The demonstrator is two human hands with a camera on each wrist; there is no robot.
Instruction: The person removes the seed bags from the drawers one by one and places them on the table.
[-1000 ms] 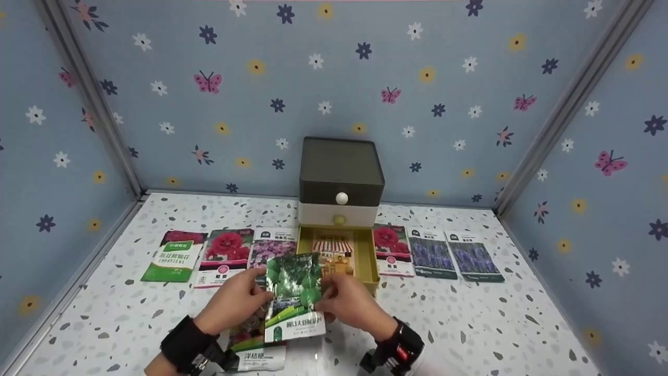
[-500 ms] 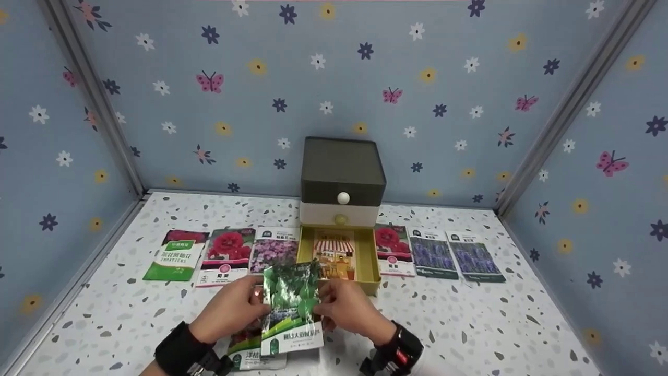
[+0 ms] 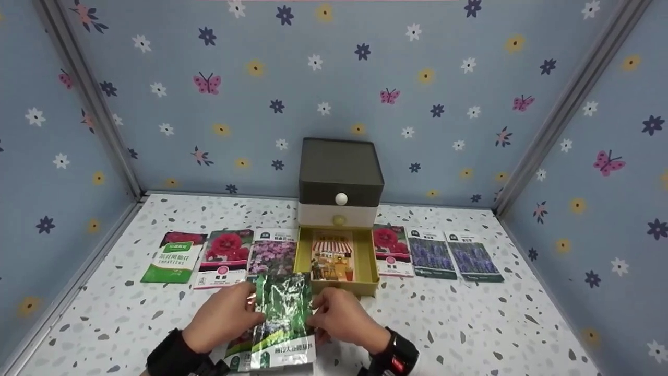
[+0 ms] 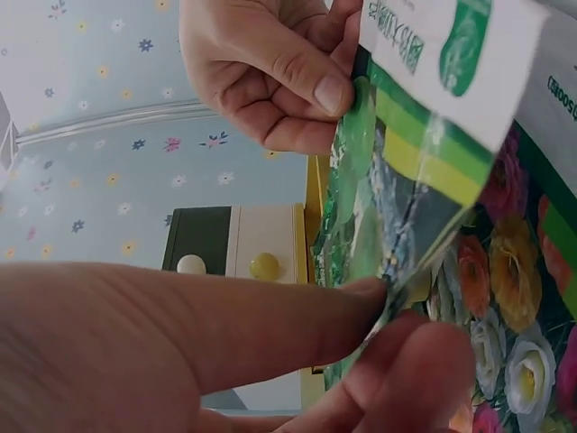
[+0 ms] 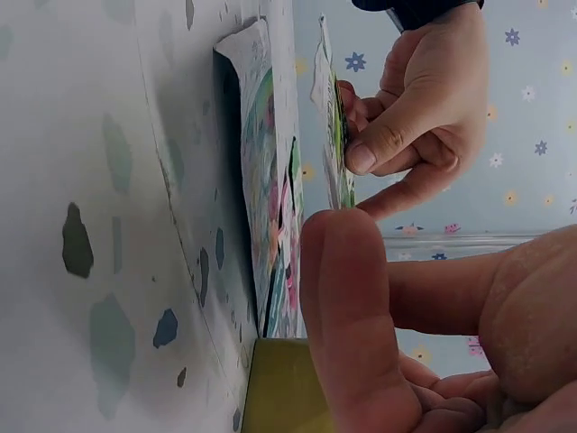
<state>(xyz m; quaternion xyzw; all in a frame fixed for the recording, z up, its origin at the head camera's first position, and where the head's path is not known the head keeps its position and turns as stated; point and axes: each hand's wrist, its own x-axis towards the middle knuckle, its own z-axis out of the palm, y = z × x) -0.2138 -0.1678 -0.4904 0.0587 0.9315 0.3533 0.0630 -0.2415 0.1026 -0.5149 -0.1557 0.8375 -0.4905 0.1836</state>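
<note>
A shiny green seed packet (image 3: pixel 284 318) is held up in front of the drawer box. My left hand (image 3: pixel 222 318) pinches its left edge between thumb and fingers; my right hand (image 3: pixel 344 316) pinches the opposite edge. Below it lies another seed packet (image 3: pixel 237 352), mostly covered; the left wrist view shows its multicoloured flowers (image 4: pixel 523 334). In the right wrist view the held packet (image 5: pixel 335 135) stands apart from the packets (image 5: pixel 261 162) on the table. Behind my hands, the box's yellow-green bottom drawer (image 3: pixel 368 261) is pulled out, with a shop-picture card (image 3: pixel 332 258) inside.
Left of the drawer lie a green-and-white packet (image 3: pixel 175 258), a red-flower packet (image 3: pixel 224 258) and a pink-flower packet (image 3: pixel 272 253). To its right are another red-flower packet (image 3: pixel 392 250) and two purple-flower packets (image 3: pixel 432 254). The dark-topped drawer box (image 3: pixel 342 162) stands by the patterned wall.
Both hands have brought the green seed packet down and slightly left, toward me, over the packet lying on the table. More of the shop-picture card in the drawer shows now.
</note>
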